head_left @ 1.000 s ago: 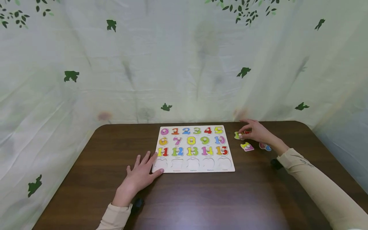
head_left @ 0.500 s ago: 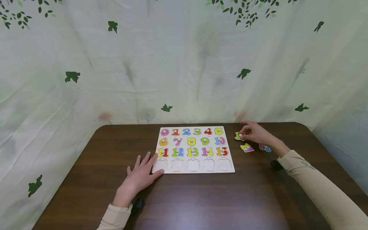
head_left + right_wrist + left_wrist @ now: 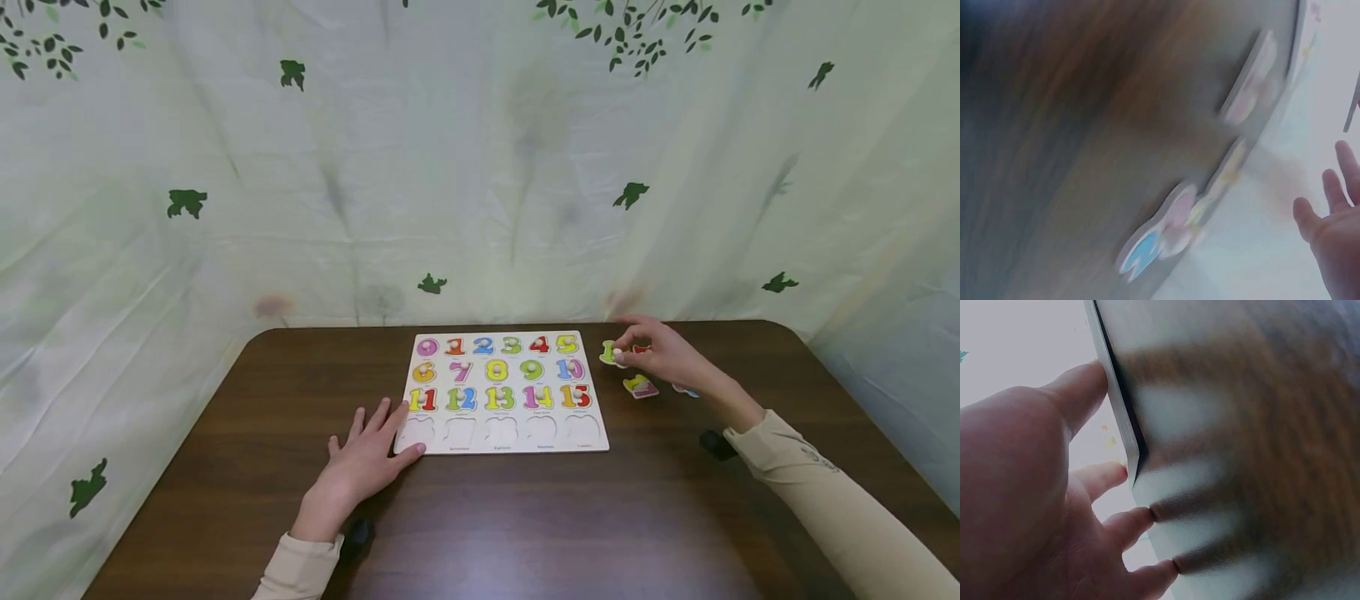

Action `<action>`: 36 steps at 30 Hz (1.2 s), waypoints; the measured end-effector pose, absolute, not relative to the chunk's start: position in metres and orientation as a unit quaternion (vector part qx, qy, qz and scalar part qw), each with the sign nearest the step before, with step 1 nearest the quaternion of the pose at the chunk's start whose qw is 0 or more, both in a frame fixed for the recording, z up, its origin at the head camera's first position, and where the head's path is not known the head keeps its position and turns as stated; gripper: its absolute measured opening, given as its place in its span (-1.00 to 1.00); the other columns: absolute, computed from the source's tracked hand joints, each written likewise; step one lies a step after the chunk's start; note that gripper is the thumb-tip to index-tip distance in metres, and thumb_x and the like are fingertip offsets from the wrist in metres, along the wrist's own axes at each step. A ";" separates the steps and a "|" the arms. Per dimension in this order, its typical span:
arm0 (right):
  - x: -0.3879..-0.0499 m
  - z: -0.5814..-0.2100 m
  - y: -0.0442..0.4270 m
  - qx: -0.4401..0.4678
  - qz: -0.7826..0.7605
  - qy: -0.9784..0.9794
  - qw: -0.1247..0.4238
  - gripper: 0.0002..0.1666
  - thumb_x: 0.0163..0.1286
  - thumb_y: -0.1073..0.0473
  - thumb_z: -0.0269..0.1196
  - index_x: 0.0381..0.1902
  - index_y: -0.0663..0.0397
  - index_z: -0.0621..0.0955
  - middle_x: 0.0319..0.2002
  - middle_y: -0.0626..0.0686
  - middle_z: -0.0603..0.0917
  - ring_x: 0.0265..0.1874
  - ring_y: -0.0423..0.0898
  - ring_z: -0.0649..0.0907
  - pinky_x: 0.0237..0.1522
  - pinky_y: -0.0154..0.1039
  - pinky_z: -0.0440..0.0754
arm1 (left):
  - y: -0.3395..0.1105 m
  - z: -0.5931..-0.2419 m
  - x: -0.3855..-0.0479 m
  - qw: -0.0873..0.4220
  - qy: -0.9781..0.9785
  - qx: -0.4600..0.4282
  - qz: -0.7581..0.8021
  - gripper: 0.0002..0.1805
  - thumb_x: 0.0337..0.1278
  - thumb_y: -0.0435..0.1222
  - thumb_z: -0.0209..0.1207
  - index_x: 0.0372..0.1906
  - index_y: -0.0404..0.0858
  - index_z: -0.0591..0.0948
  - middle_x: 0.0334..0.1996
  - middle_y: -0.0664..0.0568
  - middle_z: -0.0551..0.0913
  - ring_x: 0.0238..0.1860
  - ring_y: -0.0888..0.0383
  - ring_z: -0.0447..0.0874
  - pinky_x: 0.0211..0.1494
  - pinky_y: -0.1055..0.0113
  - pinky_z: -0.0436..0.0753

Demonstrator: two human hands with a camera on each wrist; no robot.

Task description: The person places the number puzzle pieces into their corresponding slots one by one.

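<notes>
A white number puzzle board [image 3: 495, 455] lies mid-table, with colourful number pieces from 0 to 15 filling its upper three rows. Bare recesses show along its bottom row. My left hand [image 3: 362, 461] rests spread on the board's lower left corner; in the left wrist view its thumb and straight fingertips touch the board's edge [image 3: 1119, 412]. To the right of the board, my right hand [image 3: 660, 354] pinches a number piece [image 3: 609, 353] with a green 1 and a red part. My fingers hide much of it, including its second digit. In the right wrist view this piece appears raised off the table.
A yellow and pink number piece [image 3: 641, 387] lies on the brown table [image 3: 540, 525] below my right hand. Another piece with blue and pink [image 3: 1154, 234] lies partly under my right wrist in the head view. A pale leaf-patterned curtain [image 3: 480, 167] hangs behind the table.
My right hand has shifted slightly left with the green and red piece, and the wrist now covers more of the blue and pink piece. My left hand stays on the board.
</notes>
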State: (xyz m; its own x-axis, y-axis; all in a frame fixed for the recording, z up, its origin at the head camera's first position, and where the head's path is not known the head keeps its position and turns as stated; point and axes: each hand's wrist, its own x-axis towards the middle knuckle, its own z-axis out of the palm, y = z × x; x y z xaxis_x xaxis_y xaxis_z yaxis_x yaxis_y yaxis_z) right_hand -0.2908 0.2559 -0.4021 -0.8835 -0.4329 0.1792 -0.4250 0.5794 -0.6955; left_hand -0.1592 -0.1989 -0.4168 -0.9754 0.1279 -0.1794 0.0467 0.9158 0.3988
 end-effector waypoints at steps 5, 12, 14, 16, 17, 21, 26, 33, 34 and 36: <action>-0.279 -0.401 0.234 -0.267 -0.383 0.884 -0.006 -0.91 0.30 0.15 0.39 -0.32 -0.02 0.66 0.37 0.12 0.39 0.41 0.16 0.24 0.23 0.19 0.31 | -0.199 -0.416 -0.159 0.102 0.973 0.044 0.201 -0.12 0.29 0.14 0.13 0.56 -0.15 0.13 0.53 -0.27 -0.02 0.48 -0.42 -0.27 0.21 -0.57 -0.16; -0.264 -0.394 0.194 -0.321 -0.400 0.859 -0.011 -0.91 0.27 0.13 0.42 -0.35 -0.10 0.67 0.34 0.07 0.42 0.37 0.09 0.30 0.23 0.11 0.31 | -0.200 -0.418 -0.159 0.103 0.973 0.043 0.201 -0.12 0.29 0.15 0.12 0.56 -0.14 0.13 0.53 -0.27 -0.02 0.48 -0.42 -0.27 0.21 -0.57 -0.17; -0.261 -0.393 0.182 -0.334 -0.411 0.848 -0.010 -0.91 0.26 0.13 0.43 -0.36 -0.10 0.68 0.33 0.08 0.44 0.36 0.08 0.32 0.23 0.12 0.30 | -0.199 -0.418 -0.159 0.102 0.973 0.044 0.202 -0.12 0.28 0.15 0.12 0.56 -0.15 0.13 0.53 -0.28 -0.02 0.48 -0.42 -0.27 0.21 -0.58 -0.17; -0.258 -0.393 0.170 -0.346 -0.418 0.840 -0.005 -0.91 0.25 0.14 0.43 -0.38 -0.11 0.68 0.33 0.08 0.45 0.35 0.07 0.32 0.22 0.12 0.30 | -0.199 -0.418 -0.159 0.101 0.973 0.044 0.202 -0.12 0.28 0.15 0.12 0.56 -0.15 0.13 0.53 -0.28 -0.02 0.48 -0.42 -0.27 0.21 -0.58 -0.17; -0.258 -0.393 0.164 -0.351 -0.417 0.838 -0.005 -0.90 0.25 0.14 0.43 -0.38 -0.12 0.68 0.32 0.08 0.45 0.35 0.06 0.33 0.23 0.12 0.31 | -0.199 -0.418 -0.159 0.100 0.973 0.044 0.202 -0.12 0.28 0.16 0.12 0.56 -0.14 0.13 0.53 -0.27 -0.02 0.48 -0.42 -0.27 0.21 -0.58 -0.17; -0.253 -0.395 0.140 -0.380 -0.412 0.828 0.004 -0.88 0.25 0.18 0.43 -0.38 -0.14 0.66 0.32 0.04 0.45 0.35 0.03 0.34 0.25 0.09 0.32 | -0.199 -0.418 -0.160 0.098 0.973 0.046 0.202 -0.12 0.28 0.15 0.13 0.56 -0.14 0.13 0.53 -0.27 -0.02 0.48 -0.41 -0.27 0.21 -0.58 -0.16; -0.250 -0.399 0.112 -0.415 -0.394 0.820 0.016 -0.87 0.25 0.17 0.43 -0.38 -0.14 0.65 0.31 0.04 0.46 0.35 0.02 0.34 0.27 0.08 0.32 | -0.199 -0.419 -0.161 0.096 0.974 0.049 0.197 -0.13 0.29 0.15 0.12 0.56 -0.14 0.14 0.53 -0.27 -0.01 0.48 -0.42 -0.24 0.21 -0.57 -0.14; -0.252 -0.400 0.074 -0.416 -0.384 0.822 0.059 -0.81 0.23 0.15 0.45 -0.45 -0.17 0.61 0.32 0.04 0.46 0.34 0.00 0.35 0.25 -0.01 0.36 | -0.200 -0.420 -0.162 0.100 0.976 0.046 0.189 -0.12 0.28 0.17 0.12 0.56 -0.13 0.14 0.53 -0.26 -0.01 0.48 -0.41 -0.24 0.22 -0.57 -0.14; -0.252 -0.400 0.069 -0.417 -0.382 0.822 0.066 -0.82 0.23 0.16 0.45 -0.45 -0.17 0.62 0.32 0.03 0.46 0.34 0.01 0.34 0.25 -0.02 0.35 | -0.201 -0.420 -0.162 0.101 0.976 0.046 0.188 -0.12 0.28 0.17 0.12 0.56 -0.12 0.14 0.53 -0.26 -0.01 0.48 -0.41 -0.24 0.22 -0.57 -0.13; -0.254 -0.400 0.059 -0.423 -0.380 0.819 0.077 -0.83 0.22 0.17 0.45 -0.45 -0.14 0.63 0.32 0.04 0.46 0.33 0.03 0.35 0.25 -0.03 0.35 | -0.202 -0.421 -0.162 0.099 0.977 0.048 0.183 -0.12 0.27 0.18 0.13 0.55 -0.12 0.15 0.53 -0.25 0.01 0.48 -0.41 -0.22 0.22 -0.57 -0.11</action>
